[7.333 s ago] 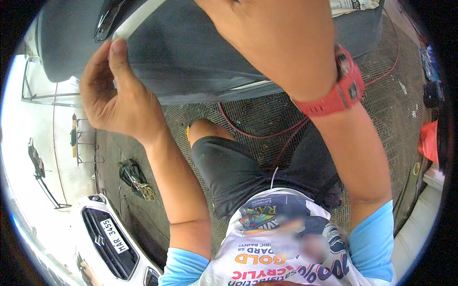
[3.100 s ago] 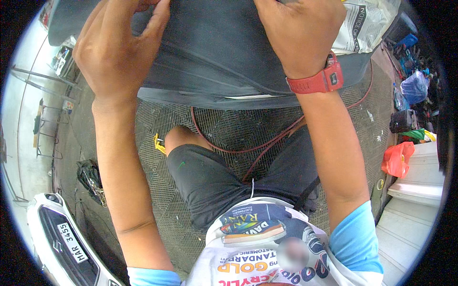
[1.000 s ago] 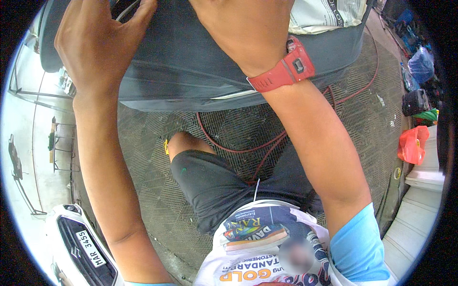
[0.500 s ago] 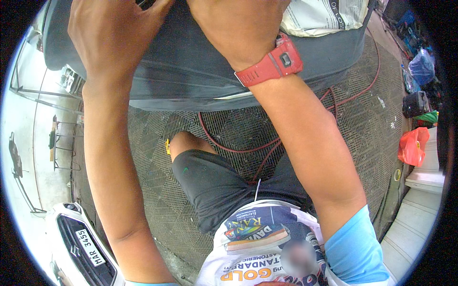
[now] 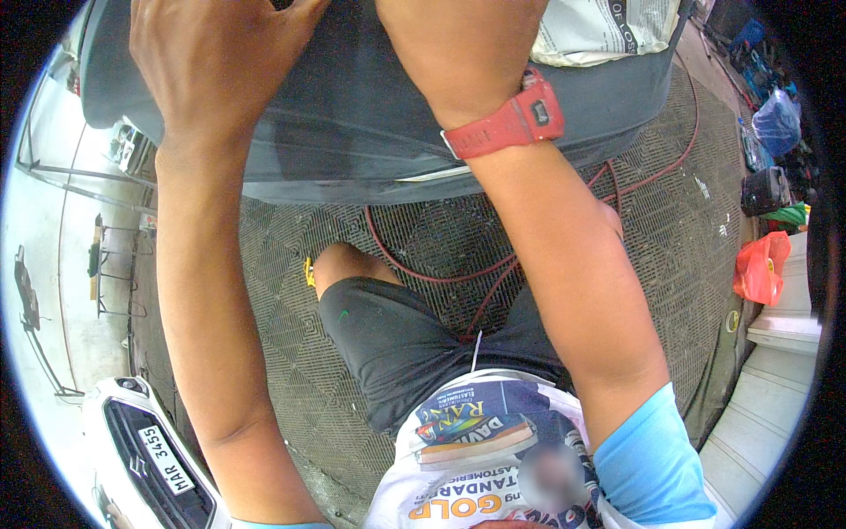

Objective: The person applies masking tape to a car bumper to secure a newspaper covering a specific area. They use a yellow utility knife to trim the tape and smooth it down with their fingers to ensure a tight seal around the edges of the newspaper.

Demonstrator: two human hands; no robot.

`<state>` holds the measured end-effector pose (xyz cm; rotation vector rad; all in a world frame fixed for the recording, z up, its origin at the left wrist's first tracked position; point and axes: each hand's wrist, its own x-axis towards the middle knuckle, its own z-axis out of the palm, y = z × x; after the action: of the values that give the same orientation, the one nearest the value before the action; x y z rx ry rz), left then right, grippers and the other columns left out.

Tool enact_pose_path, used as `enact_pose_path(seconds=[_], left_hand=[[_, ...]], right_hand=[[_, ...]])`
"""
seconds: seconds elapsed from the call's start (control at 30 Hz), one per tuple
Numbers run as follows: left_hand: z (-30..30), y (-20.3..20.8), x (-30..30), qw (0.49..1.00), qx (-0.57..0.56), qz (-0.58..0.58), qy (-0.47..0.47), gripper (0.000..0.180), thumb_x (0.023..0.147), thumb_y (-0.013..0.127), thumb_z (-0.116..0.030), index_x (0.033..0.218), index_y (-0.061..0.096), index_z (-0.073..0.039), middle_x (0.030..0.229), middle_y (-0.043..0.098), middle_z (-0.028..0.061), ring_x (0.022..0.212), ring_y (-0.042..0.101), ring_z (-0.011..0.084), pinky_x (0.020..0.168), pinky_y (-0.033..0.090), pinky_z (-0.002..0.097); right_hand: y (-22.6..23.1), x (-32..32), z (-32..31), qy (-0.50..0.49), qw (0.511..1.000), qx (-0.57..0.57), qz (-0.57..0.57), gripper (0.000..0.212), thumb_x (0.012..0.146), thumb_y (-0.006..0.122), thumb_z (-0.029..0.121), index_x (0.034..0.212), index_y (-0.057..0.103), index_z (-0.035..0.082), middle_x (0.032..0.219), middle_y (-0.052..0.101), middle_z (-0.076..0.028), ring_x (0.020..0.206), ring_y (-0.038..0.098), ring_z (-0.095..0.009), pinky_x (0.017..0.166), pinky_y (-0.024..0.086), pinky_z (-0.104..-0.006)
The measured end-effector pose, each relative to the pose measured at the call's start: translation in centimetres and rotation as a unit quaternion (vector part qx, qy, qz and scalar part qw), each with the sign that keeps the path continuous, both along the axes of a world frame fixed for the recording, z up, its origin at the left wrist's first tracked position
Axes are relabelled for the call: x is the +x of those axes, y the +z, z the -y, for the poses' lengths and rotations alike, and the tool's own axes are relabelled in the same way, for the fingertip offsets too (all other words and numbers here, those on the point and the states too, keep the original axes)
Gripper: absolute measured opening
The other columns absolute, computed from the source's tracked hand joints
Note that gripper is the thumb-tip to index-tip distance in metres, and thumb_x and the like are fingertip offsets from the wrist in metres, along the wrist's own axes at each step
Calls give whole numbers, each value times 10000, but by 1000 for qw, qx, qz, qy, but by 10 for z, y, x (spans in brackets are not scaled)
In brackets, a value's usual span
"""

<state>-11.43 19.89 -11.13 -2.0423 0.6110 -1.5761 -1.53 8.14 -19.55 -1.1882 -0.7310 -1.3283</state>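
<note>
A dark grey car body panel (image 5: 352,150) fills the top of the view. My left hand (image 5: 220,62) lies flat on it at the upper left, thumb spread wide, with its fingertips cut off by the top edge. My right hand (image 5: 458,40) reaches over the panel at the top centre. Only the back of that hand and the wrist show, with a red wristwatch (image 5: 507,123) on it; the fingers are out of view. A sheet of newspaper (image 5: 599,26) covers the panel just to the right of my right hand.
I stand on a grey patterned floor mat (image 5: 291,291) with a red hose (image 5: 423,264) looping under the panel. A white car's front (image 5: 145,450) is at the lower left. An orange plastic bag (image 5: 762,269), tools and white steps (image 5: 775,388) lie to the right.
Both hands have slid farther up over the panel, so their fingers now leave the top of the view. The red watch has moved down and to the left.
</note>
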Motion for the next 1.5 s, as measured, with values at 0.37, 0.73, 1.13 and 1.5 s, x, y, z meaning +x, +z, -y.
enact_pose_path(seconds=[0.37, 0.73, 1.13, 1.5], left_hand=[[14, 2, 10, 996, 42, 50, 60, 715, 616, 904, -9, 1279, 700, -184, 1180, 668, 76, 1135, 652, 325, 1003, 485, 459], [-11, 13, -1, 963, 126, 60, 229, 748, 621, 921, -54, 1319, 704, -213, 1245, 652, 80, 1183, 630, 327, 1062, 434, 489], [75, -86, -39, 564, -729, -284, -264, 560, 1145, 643, -260, 1620, 527, 13, 744, 515, -47, 675, 424, 38, 601, 286, 221], [56, -93, -14, 365, -709, -341, -497, 533, 1201, 451, -192, 1716, 396, -69, 767, 413, -57, 642, 343, 69, 631, 313, 257]], right_hand=[[-62, -22, 66, 50, 996, -73, -27, 229, 869, 909, 27, 965, 710, 86, 850, 691, -48, 773, 632, -214, 724, 489, -345], [-98, -26, 95, 61, 990, -101, -74, 240, 809, 867, 6, 951, 709, 115, 860, 704, -30, 800, 656, -245, 782, 494, -405], [-136, -64, 121, 93, 974, -131, -162, 297, 821, 876, -15, 988, 679, 132, 895, 699, -37, 844, 664, -276, 851, 477, -446], [-146, -77, 123, 118, 964, -145, -191, 290, 839, 880, 6, 1011, 684, 133, 893, 695, -43, 845, 645, -284, 824, 487, -444]])
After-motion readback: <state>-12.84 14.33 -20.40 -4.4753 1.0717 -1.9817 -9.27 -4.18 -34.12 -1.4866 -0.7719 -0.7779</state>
